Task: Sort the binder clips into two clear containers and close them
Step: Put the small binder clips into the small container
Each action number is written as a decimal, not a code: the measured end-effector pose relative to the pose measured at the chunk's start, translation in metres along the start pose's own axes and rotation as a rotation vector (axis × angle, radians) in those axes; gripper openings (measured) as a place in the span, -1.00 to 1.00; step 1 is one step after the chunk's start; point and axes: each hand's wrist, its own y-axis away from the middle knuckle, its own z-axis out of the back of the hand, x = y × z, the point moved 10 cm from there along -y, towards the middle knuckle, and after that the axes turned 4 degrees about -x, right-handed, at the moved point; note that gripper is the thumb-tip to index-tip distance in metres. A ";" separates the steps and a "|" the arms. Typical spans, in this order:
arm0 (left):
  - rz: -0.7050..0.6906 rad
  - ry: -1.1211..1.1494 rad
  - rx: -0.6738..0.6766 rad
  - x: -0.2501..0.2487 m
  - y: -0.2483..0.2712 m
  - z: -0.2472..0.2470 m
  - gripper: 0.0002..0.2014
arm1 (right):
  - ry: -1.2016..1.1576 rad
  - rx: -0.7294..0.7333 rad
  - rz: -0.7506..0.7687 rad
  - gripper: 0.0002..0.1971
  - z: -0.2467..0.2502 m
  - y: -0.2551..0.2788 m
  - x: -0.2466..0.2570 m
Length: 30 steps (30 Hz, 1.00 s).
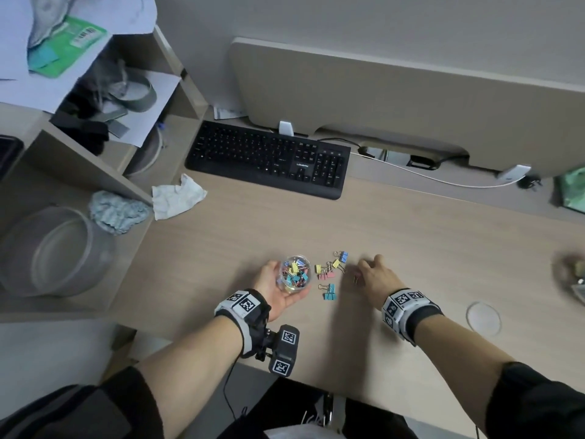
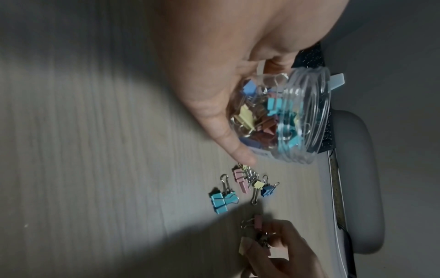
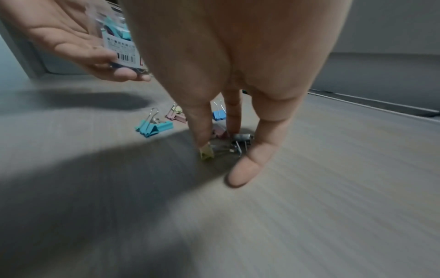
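My left hand grips a small clear round container that is open at the top and tilted, and holds several coloured binder clips. Loose clips lie on the table just right of it: a teal pair, a pink and yellow bunch and a blue one. My right hand reaches down right of that group. Its fingers pinch a few clips against the table, among them a pink clip and a yellow clip. A clear round lid lies flat at the right.
A black keyboard sits at the back of the wooden desk, with a crumpled tissue to its left. A big clear tub stands in the left shelf. At the right edge there is a blurred clear object.
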 end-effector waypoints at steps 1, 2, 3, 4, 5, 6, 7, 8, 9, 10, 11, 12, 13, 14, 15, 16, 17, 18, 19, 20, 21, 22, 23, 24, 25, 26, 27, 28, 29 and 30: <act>0.002 -0.003 0.002 0.000 -0.001 -0.001 -0.52 | -0.018 -0.006 -0.010 -0.72 0.000 0.001 -0.001; 0.006 -0.005 -0.001 0.000 -0.002 -0.001 -0.52 | -0.035 -0.009 -0.020 -0.73 0.000 0.002 -0.003; 0.011 -0.012 -0.001 0.002 -0.003 -0.001 -0.53 | -0.052 -0.010 -0.032 -0.72 0.000 0.003 -0.004; 0.013 -0.015 0.000 0.002 -0.004 -0.001 -0.52 | -0.075 -0.016 -0.043 -0.70 0.000 0.005 -0.006; 0.016 -0.017 0.003 0.002 -0.004 -0.003 -0.52 | -0.108 -0.022 -0.061 -0.66 0.001 0.006 -0.010; 0.019 -0.016 0.007 0.003 -0.004 -0.004 -0.52 | -0.145 -0.034 -0.081 -0.62 0.004 0.008 -0.014; 0.021 -0.015 0.009 0.004 -0.005 -0.005 -0.53 | -0.173 -0.047 -0.100 -0.57 0.006 0.010 -0.019; 0.025 -0.016 0.013 0.005 -0.005 -0.006 -0.53 | -0.186 -0.063 -0.117 -0.51 0.008 0.012 -0.025; 0.028 -0.021 0.014 0.006 -0.005 -0.007 -0.53 | -0.177 -0.073 -0.131 -0.47 0.010 0.013 -0.030; 0.028 -0.027 0.016 0.006 -0.005 -0.008 -0.53 | -0.150 -0.079 -0.133 -0.45 0.010 0.014 -0.033; 0.030 -0.031 0.018 0.007 -0.005 -0.010 -0.53 | -0.117 -0.073 -0.127 -0.44 0.008 0.014 -0.034; 0.034 -0.034 0.019 0.008 -0.005 -0.010 -0.54 | -0.094 -0.065 -0.109 -0.46 0.006 0.014 -0.031; 0.035 -0.038 0.019 0.009 -0.005 -0.011 -0.54 | -0.090 -0.066 -0.086 -0.50 0.004 0.013 -0.027; 0.035 -0.040 0.019 0.010 -0.005 -0.011 -0.54 | -0.099 -0.076 -0.065 -0.57 0.003 0.010 -0.022; 0.035 -0.044 0.018 0.010 -0.005 -0.011 -0.53 | -0.109 -0.084 -0.056 -0.62 0.003 0.008 -0.019; 0.035 -0.046 0.015 0.009 -0.005 -0.011 -0.53 | -0.114 -0.086 -0.057 -0.66 0.002 0.005 -0.017; 0.037 -0.050 0.011 0.009 -0.006 -0.011 -0.53 | -0.112 -0.082 -0.067 -0.67 0.001 0.003 -0.016; 0.040 -0.054 0.009 0.009 -0.007 -0.010 -0.53 | -0.108 -0.075 -0.080 -0.66 -0.002 0.000 -0.016; 0.041 -0.056 0.007 0.009 -0.007 -0.010 -0.53 | -0.106 -0.065 -0.093 -0.66 -0.003 -0.001 -0.016; 0.043 -0.055 0.006 0.009 -0.008 -0.010 -0.53 | -0.107 -0.054 -0.104 -0.65 -0.004 -0.002 -0.017; 0.046 -0.055 0.006 0.009 -0.009 -0.010 -0.53 | -0.109 -0.041 -0.112 -0.65 -0.005 -0.003 -0.017; 0.049 -0.059 0.007 0.011 -0.010 -0.010 -0.53 | -0.111 -0.026 -0.119 -0.65 -0.007 -0.003 -0.019; 0.048 -0.069 0.009 0.012 -0.011 -0.011 -0.53 | -0.110 -0.013 -0.124 -0.63 -0.007 -0.004 -0.019; 0.045 -0.079 0.012 0.012 -0.012 -0.012 -0.53 | -0.107 -0.002 -0.124 -0.61 -0.007 -0.005 -0.020; 0.045 -0.089 0.011 0.013 -0.013 -0.012 -0.53 | -0.105 0.010 -0.124 -0.59 -0.007 -0.005 -0.020; 0.048 -0.099 0.009 0.014 -0.014 -0.012 -0.53 | -0.106 0.018 -0.126 -0.58 -0.007 -0.004 -0.021; 0.051 -0.107 0.007 0.015 -0.016 -0.012 -0.52 | -0.106 0.023 -0.125 -0.58 -0.007 -0.004 -0.022; 0.051 -0.113 0.006 0.016 -0.017 -0.013 -0.52 | -0.104 0.027 -0.123 -0.59 -0.008 -0.003 -0.024; 0.051 -0.116 0.004 0.017 -0.017 -0.013 -0.52 | -0.105 0.030 -0.119 -0.61 -0.009 -0.002 -0.025; 0.052 -0.118 0.004 0.018 -0.019 -0.014 -0.52 | -0.109 0.029 -0.111 -0.63 -0.010 -0.001 -0.026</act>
